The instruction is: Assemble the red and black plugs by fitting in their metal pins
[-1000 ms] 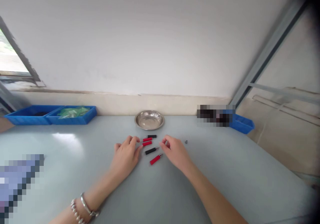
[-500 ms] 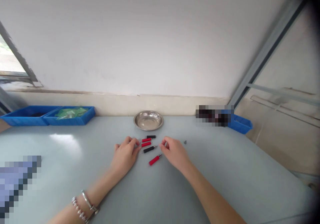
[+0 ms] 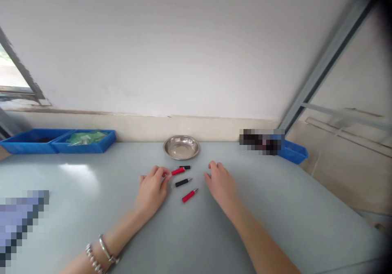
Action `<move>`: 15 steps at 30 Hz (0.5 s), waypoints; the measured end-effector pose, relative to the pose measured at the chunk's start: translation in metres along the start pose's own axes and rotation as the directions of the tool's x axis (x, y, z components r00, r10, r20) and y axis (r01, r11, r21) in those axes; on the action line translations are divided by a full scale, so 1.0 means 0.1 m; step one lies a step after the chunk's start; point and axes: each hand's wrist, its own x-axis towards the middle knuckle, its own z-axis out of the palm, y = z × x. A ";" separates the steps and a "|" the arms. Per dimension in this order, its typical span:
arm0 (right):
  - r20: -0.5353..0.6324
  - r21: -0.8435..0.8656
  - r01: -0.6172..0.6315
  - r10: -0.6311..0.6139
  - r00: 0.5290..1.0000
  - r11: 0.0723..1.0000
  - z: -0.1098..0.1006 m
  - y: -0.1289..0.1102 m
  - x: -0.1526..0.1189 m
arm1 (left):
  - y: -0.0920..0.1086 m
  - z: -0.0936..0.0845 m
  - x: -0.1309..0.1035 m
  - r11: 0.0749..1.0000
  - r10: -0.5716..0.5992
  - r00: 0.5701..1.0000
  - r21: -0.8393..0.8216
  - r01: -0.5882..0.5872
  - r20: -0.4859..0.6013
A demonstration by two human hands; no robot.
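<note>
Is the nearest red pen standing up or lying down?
Lying down: the red pen stretches along the tabletop, silvery tip pointing right and away.

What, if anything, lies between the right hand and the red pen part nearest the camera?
Nothing visible: only tabletop separates the right hand from that red pen part. The metal-tipped black pen part lies farther back, off the direct line.
</note>
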 end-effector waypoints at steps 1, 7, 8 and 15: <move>0.006 -0.013 -0.003 0.003 1.000 1.000 0.00 0.00 0.00 | 0.01 -0.01 -0.01 1.000 0.004 1.000 -0.009 -0.004 -0.008; 0.064 -0.036 0.023 -0.020 0.998 0.999 0.02 0.02 0.00 | 0.07 -0.02 -0.06 0.998 0.040 0.999 -0.043 -0.042 -0.030; 0.070 -0.037 0.028 -0.025 0.997 0.999 0.02 0.02 0.00 | 0.08 -0.01 -0.07 0.998 0.046 0.998 -0.046 -0.047 -0.034; 0.073 -0.074 0.044 -0.038 0.997 0.996 0.04 0.03 0.01 | 0.08 -0.01 -0.09 0.995 0.065 0.997 -0.069 -0.067 -0.039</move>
